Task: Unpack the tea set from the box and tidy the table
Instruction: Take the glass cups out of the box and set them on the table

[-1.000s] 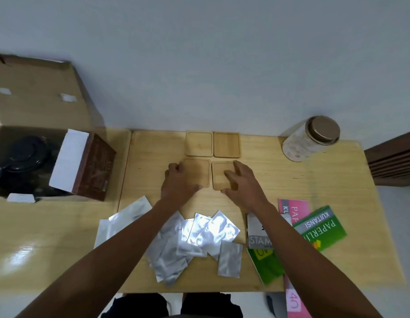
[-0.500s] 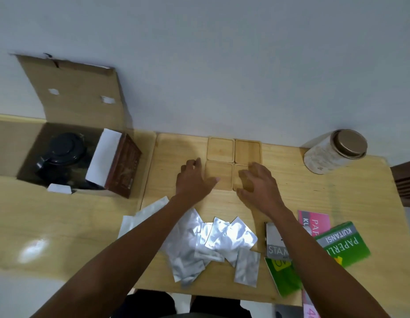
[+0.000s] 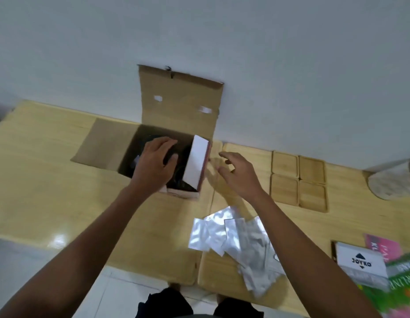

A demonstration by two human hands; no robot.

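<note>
Head view: the cardboard box (image 3: 153, 143) sits open against the wall, lid flap upright, on the wooden table (image 3: 45, 175). The left hand (image 3: 157, 164) reaches down into it, fingers spread over a dark rounded item inside — probably the teapot, though it is mostly hidden and blurred; whether the hand grips it I cannot tell. A brown inner carton (image 3: 197, 165) with a white flap stands tilted at the box's right edge. The right hand (image 3: 237, 174) hovers just beside that carton, fingers wide, holding nothing.

To the right, four wooden coasters (image 3: 299, 181) lie squared up two by two, touching, on a wooden tray (image 3: 245, 154). Silver foil sachets (image 3: 236, 242) lie in a loose heap nearer the person, with stationery packs (image 3: 362, 265) at the lower right and a jar (image 3: 393, 182) at the edge.

By my judgement the task is partway done: coasters out and arranged, the dark piece and carton not yet lifted out, sachets and packs untidied.
</note>
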